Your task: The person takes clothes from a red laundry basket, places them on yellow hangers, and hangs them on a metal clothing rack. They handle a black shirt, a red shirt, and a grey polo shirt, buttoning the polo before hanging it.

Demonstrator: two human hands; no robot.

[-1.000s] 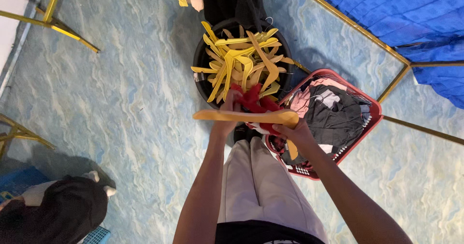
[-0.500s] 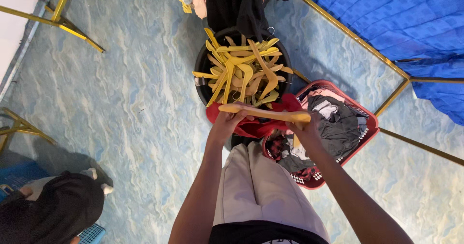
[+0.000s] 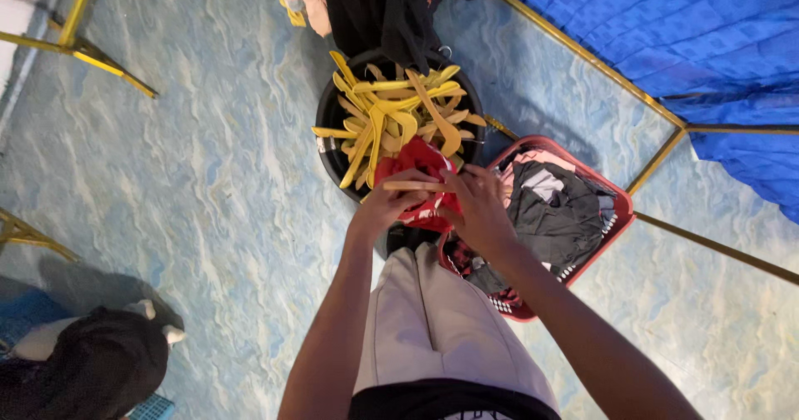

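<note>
A: Left hand (image 3: 384,206) is closed on one end of the wooden hanger (image 3: 416,185), just in front of the black tub of yellow hangers (image 3: 391,116).

B: And the right hand (image 3: 478,208) pinches the red garment (image 3: 416,170) under it. I'd keep the hanger level and work the shoulders on evenly, beside the red laundry basket (image 3: 612,188).

No packages, labels, signs or screens.

Single head-worn view, straight down and close over forearms, black tub (image 3: 329,149) and patterned floor (image 3: 208,220).
</note>
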